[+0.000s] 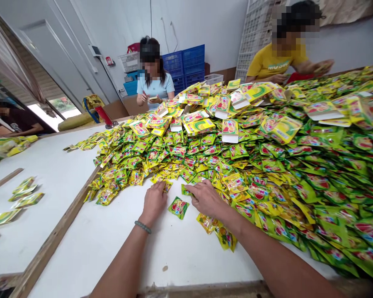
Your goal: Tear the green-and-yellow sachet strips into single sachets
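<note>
My left hand (pixel 155 200), with a beaded bracelet on its wrist, is closed at the near edge of the heap, its curled fingers on a yellow packet (pixel 167 187). Just to the right, my right hand (pixel 206 198) pinches a small green packet (pixel 185 190) between thumb and fingers. One green packet with a red fruit print (pixel 178 207) lies flat on the white table (pixel 170 256) between my hands. Below my right wrist rest a few yellow packets (pixel 224 236). The large heap of green and yellow packets (pixel 267 178) spreads ahead and to the right.
Open yellow cartons (pixel 199 124) lie on top of the heap. A wooden strip (pixel 59 236) divides the table; loose packets (pixel 27 200) lie left of it. Across the table are a person in light blue (pixel 155 87) and one in yellow (pixel 276 62). Blue crates (pixel 192 62) stand behind.
</note>
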The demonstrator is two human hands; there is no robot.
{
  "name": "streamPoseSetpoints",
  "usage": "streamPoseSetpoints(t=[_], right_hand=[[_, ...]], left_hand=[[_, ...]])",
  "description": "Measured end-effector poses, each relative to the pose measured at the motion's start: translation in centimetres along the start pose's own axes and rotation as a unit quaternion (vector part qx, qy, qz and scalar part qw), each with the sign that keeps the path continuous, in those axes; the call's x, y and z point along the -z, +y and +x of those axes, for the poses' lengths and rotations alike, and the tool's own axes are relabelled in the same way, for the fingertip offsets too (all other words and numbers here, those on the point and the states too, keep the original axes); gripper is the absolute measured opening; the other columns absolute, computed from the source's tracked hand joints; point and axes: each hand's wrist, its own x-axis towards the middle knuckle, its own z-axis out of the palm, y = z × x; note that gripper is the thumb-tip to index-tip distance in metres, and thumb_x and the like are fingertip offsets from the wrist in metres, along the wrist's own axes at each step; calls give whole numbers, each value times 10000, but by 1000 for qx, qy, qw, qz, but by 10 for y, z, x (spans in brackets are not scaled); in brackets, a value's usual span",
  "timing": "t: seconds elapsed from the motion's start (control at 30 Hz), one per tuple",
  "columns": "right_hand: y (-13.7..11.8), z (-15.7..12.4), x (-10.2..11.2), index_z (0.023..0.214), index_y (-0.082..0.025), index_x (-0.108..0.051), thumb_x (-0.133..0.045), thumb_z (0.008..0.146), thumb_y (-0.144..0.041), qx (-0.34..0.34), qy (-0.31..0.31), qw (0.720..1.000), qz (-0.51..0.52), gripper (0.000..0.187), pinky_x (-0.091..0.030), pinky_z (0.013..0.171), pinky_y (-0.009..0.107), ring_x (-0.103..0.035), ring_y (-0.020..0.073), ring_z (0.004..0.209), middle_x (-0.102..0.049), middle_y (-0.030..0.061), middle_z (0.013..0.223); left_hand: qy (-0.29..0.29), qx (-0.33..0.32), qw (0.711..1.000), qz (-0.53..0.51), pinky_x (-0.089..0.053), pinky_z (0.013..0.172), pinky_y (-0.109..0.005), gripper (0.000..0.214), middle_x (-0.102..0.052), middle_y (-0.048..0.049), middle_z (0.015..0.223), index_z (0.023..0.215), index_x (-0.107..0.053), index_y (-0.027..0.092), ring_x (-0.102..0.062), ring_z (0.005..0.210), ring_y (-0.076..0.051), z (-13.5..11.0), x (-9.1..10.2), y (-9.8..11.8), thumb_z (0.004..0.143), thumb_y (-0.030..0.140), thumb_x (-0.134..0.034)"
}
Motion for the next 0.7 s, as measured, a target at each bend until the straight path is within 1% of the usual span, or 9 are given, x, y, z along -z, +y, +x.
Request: streamPoseSetpoints(t=[0.1,0.17,0.23,0.3,0.37,0.4,0.47,0.53,0.7], right_hand=[[2,2,3,1113,-175,-589,-445,767,-123,-68,36,996,43,378,-352,803,319,-553,211,897,-652,84,892],[4,4,3,1077,-175,-599,-436,767,-138,-127,60,983,115,353,-384,732,301,-572,203,824,-647,71,844],[5,6,2,1037,-179,-597,-438,772,-176,-181,75,950,244,309,-404,675,287,-587,186,736,-638,42,771],[5,10,0,997,-176,-580,-458,766,-230,-218,81,883,407,267,-423,641,271,-601,169,694,-627,18,742],[2,12,-1,960,-171,-561,-492,749,-279,-225,87,809,536,247,-437,635,257,-613,154,695,-627,10,773],[1,13,-1,938,-169,-557,-510,738,-294,-222,87,783,574,241,-440,632,251,-613,147,689,-628,5,777],[-3,13,-2,888,-165,-561,-534,721,-292,-211,77,767,600,211,-435,622,241,-600,132,662,-627,-5,746],[-5,13,-3,845,-160,-566,-524,716,-248,-205,60,778,591,161,-426,611,236,-584,121,628,-618,-17,689],[-11,11,0,812,-165,-547,-517,731,-211,-197,50,798,568,98,-420,593,240,-571,119,619,-575,-37,632]], left_hand=[[42,70,993,-82,-434,782,-343,361,-696,-106,992,1100,-644,180,-627,861,-250,1,3,-7,793,173,-454],[80,121,967,-210,-438,692,-304,272,-702,-58,847,1003,-676,200,-618,728,-213,0,9,-6,780,253,-529],[71,146,909,-384,-435,632,-265,183,-671,-19,729,854,-677,190,-588,654,-172,-1,14,2,730,309,-615],[27,166,830,-531,-441,609,-238,164,-627,3,653,703,-628,167,-562,619,-138,-4,16,13,677,320,-678],[-19,191,761,-619,-464,625,-234,192,-601,16,638,640,-582,155,-555,620,-119,-8,17,23,632,288,-721],[-39,198,734,-648,-476,639,-238,191,-598,20,647,652,-584,154,-560,632,-117,-10,17,28,616,264,-735],[-74,194,697,-687,-491,661,-249,211,-615,18,692,746,-619,157,-580,668,-123,-13,16,35,595,224,-750],[-98,176,689,-697,-487,656,-243,253,-643,0,754,831,-642,157,-595,699,-131,-15,15,40,608,221,-744],[-106,151,724,-664,-467,696,-253,237,-664,-7,765,821,-632,154,-594,675,-124,-16,15,48,651,283,-737]])
